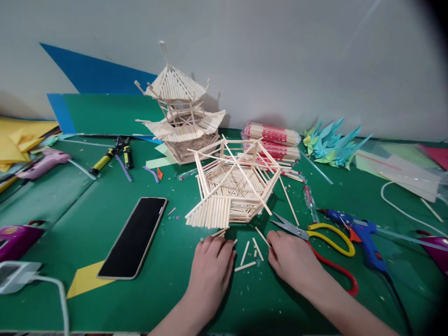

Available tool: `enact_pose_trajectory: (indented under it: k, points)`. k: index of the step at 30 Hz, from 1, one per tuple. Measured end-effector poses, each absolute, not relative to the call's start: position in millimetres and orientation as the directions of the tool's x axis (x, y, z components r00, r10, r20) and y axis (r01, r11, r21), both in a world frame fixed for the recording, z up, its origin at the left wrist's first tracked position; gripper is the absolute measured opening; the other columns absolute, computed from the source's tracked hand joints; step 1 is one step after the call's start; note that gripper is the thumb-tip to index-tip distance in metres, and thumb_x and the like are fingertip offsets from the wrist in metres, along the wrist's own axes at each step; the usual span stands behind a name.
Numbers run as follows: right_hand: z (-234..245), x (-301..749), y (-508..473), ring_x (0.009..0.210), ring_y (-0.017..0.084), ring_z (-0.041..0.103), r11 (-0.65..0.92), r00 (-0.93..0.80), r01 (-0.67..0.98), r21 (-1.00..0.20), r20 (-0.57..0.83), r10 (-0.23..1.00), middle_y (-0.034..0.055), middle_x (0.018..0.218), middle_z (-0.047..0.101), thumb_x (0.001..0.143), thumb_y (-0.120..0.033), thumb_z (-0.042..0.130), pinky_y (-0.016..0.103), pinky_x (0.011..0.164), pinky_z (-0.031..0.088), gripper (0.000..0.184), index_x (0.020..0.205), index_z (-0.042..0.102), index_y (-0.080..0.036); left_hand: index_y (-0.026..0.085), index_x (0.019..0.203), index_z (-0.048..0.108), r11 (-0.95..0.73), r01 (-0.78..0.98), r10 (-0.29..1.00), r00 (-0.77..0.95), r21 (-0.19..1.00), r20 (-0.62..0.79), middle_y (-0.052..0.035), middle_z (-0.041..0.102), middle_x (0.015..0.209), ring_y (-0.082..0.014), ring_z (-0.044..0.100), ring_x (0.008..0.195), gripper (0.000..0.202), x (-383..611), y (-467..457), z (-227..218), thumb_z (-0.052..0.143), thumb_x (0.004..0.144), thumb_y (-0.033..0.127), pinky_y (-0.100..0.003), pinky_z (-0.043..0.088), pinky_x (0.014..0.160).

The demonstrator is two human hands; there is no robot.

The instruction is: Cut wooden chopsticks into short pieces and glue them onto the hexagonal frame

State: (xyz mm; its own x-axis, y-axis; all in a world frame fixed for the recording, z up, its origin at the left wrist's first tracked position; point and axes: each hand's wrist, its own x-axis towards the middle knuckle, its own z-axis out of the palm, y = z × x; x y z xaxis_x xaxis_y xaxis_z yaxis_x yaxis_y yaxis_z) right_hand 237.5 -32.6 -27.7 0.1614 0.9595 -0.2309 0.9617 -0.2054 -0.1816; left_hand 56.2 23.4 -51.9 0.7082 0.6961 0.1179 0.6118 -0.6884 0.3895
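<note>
My left hand (212,261) rests on the green table, fingers curled and closed, with the end of a short wooden stick (235,241) showing at its thumb side. More stick pieces (221,231) lie at its fingertips. Opposite it, my right hand (294,254) is closed, its fingertips on another short stick (262,236); the thumb is partly hidden. Between the hands lie several cut stick pieces (245,266). Just beyond stands a six-sided frame of wooden sticks (241,186), with a slatted panel (210,212) at its front left. Scissors (297,229) lie partly open beside my right hand.
Behind stands a stick pagoda (180,116). Bundled sticks (271,135) and folded teal paper (336,142) are at the back. A blue glue gun (364,233) lies right; a phone (135,238), pliers (108,156) and a pink glue gun (47,163) lie left.
</note>
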Motion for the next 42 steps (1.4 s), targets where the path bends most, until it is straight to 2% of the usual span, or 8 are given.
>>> enact_pose_trajectory:
  k: [5, 10, 14, 17, 20, 27, 33, 42]
  points:
    - [-21.8, 248.4, -36.7, 0.059, 0.020, 0.057, -0.260, 0.179, 0.892, -0.370, -0.239, 0.954, 0.0061, 0.064, 0.060, 0.068, -0.003, 0.044, 0.027, 0.053, 0.036, 0.016, 0.073, 0.052, -0.016, 0.014, 0.092, 0.063, -0.623, 0.424, 0.698, 0.680, 0.657, 0.224, -0.0119, 0.063, 0.079, -0.0227, 0.053, 0.075, 0.018, 54.1, 10.3, -39.4, 0.049, 0.081, 0.017, -0.035, 0.039, 0.072]
    - [-10.5, 244.9, -52.9, 0.055, 0.009, 0.051, -0.263, 0.107, 0.641, -0.721, -0.255, 0.961, -0.0039, 0.063, 0.051, 0.080, -0.019, 0.041, 0.017, 0.050, 0.041, 0.004, 0.076, 0.042, -0.020, 0.015, 0.090, 0.062, -0.188, 0.240, 0.724, 0.689, 0.952, -0.031, -0.0097, 0.061, 0.081, -0.0192, 0.056, 0.075, 0.018, 74.3, -0.2, -22.7, 0.046, 0.083, 0.022, -0.027, 0.042, 0.068]
    - [-10.6, 231.8, -53.9, 0.056, 0.009, 0.048, -0.261, 0.130, 0.100, -0.960, -0.247, 0.960, -0.0044, 0.063, 0.048, 0.082, -0.031, 0.049, 0.019, 0.053, 0.040, 0.014, 0.077, 0.046, -0.018, 0.015, 0.068, 0.058, 0.235, 0.194, 0.632, 0.714, 0.953, -0.301, -0.0013, 0.053, 0.054, -0.0132, 0.049, 0.052, 0.031, 89.2, -0.6, -17.1, 0.044, 0.083, 0.038, -0.022, 0.038, 0.052]
    - [-14.5, 229.1, -50.3, 0.060, 0.009, 0.047, -0.206, 0.195, -0.020, -0.978, -0.206, 0.959, -0.0036, 0.067, 0.051, 0.080, -0.032, 0.054, 0.020, 0.056, 0.039, 0.014, 0.082, 0.052, -0.019, 0.016, 0.063, 0.053, 0.437, 0.155, 0.601, 0.683, 0.886, -0.416, 0.0080, 0.035, 0.040, -0.0071, 0.030, 0.035, 0.037, 89.3, -0.3, -19.2, 0.050, 0.076, 0.050, -0.019, 0.022, 0.037]
    - [-19.7, 231.4, -48.3, 0.060, 0.009, 0.046, -0.172, 0.325, -0.002, -0.985, -0.164, 0.931, -0.0034, 0.068, 0.051, 0.082, -0.035, 0.052, 0.018, 0.054, 0.038, 0.016, 0.087, 0.057, -0.020, 0.014, 0.066, 0.055, 0.488, 0.146, 0.603, 0.656, 0.860, -0.454, 0.0099, 0.029, 0.039, -0.0056, 0.024, 0.034, 0.040, 84.4, 0.2, -20.4, 0.054, 0.070, 0.054, -0.019, 0.015, 0.035]
    - [-22.7, 226.8, -49.3, 0.063, 0.010, 0.051, -0.170, 0.346, 0.094, -0.981, -0.128, 0.930, -0.0021, 0.067, 0.056, 0.081, -0.037, 0.053, 0.017, 0.057, 0.042, 0.018, 0.078, 0.060, -0.020, 0.012, 0.072, 0.059, 0.447, 0.142, 0.649, 0.628, 0.883, -0.429, 0.0072, 0.038, 0.043, -0.0064, 0.033, 0.038, 0.041, 82.4, 4.3, -18.9, 0.056, 0.070, 0.052, -0.018, 0.025, 0.039]
    - [-34.8, 233.8, -53.8, 0.063, 0.013, 0.056, -0.218, 0.417, 0.485, -0.847, 0.005, 0.909, 0.0021, 0.076, 0.060, 0.088, -0.036, 0.037, 0.021, 0.055, 0.046, 0.025, 0.098, 0.053, -0.019, 0.013, 0.067, 0.059, 0.496, 0.050, 0.708, 0.554, 0.867, -0.438, 0.0033, 0.049, 0.043, -0.0078, 0.040, 0.039, 0.033, 64.7, 10.4, -29.2, 0.059, 0.072, 0.045, -0.020, 0.029, 0.042]
    - [-38.4, 203.9, -24.9, 0.084, 0.017, 0.054, 0.003, -0.005, 0.826, -0.564, -0.002, 1.000, 0.0029, 0.090, 0.059, 0.083, -0.016, 0.045, 0.027, 0.074, 0.042, 0.019, 0.095, 0.059, -0.021, 0.014, 0.083, 0.061, 0.583, -0.148, 0.796, 0.301, 0.799, -0.525, 0.0076, 0.035, 0.049, -0.0053, 0.028, 0.046, 0.024, 27.9, 15.0, -33.1, 0.063, 0.073, 0.036, -0.018, 0.020, 0.043]
